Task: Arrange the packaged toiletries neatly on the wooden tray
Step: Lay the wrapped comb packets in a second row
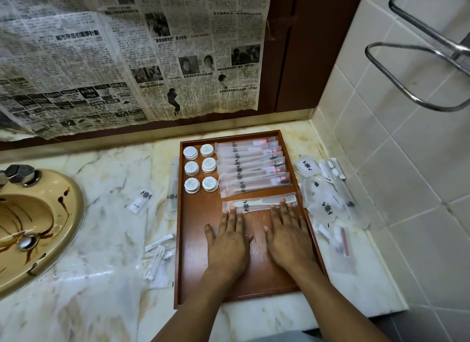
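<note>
Both the left hand and the right hand lie flat with straight fingers on the wooden tray, fingertips pressing the packaged comb just below the toothbrush packets, probably to align it.

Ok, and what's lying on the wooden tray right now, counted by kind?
Round white tins: 6
Long overlapping packets: about 7, edges hard to separate
Comb packet: 1
Total: about 14 on the wooden tray
</note>
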A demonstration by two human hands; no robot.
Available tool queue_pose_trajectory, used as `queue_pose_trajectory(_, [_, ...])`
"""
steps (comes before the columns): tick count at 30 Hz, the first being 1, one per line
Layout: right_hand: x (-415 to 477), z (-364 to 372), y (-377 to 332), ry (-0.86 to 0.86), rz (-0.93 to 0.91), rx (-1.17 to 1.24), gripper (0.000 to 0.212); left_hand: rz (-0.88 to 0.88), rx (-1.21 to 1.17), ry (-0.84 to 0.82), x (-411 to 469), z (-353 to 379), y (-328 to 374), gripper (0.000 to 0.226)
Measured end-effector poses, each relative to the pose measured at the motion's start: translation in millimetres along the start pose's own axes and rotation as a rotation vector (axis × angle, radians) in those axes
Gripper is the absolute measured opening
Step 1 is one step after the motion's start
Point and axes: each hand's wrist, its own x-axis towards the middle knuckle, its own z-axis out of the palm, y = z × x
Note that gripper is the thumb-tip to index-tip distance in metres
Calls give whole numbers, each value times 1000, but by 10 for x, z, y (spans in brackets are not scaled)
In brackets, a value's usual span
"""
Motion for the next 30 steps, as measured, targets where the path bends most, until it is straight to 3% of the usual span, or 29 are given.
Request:
queue_pose_trajectory(6, [-77, -22, -35, 69, 14, 25, 67, 34, -149, 52, -66, -74, -78, 66])
queue_pose_trajectory(12, [-185, 19, 6, 146, -56, -11, 68, 23, -270, 367, -158, -198, -424, 46])
queue_pose_trajectory(15, [-210, 36, 3, 120, -34, -16, 69, -117, -370, 574, -81, -326, -705, 30])
queue_pose_trajectory(17, [-234, 32, -26, 134, -4, 2, 66, -299, -516, 634, 40, -432, -928, 24])
queue_pose_trajectory(19, [-269, 26, -55, 164, 11, -1, 63, -475, -572, 607, 187, -534, -1156, 24])
queue_pose_trajectory(22, [-317, 33, -59, 210, -15, -21, 54, -605, -529, 442, 381, -595, -1433, 37])
queue_pose_trajectory(24, [-315, 42, -40, 212, -20, -26, 50, -635, -517, 346, 466, -591, -1541, 39])
queue_pose_trajectory(26, [-296, 47, -10, 199, -19, -21, 48, -628, -529, 336, 549, -575, -1601, 27])
queue_pose_trajectory(30, [-305, 2, -47, 201, -14, 5, 48, -664, -601, 331, 550, -580, -1667, 35])
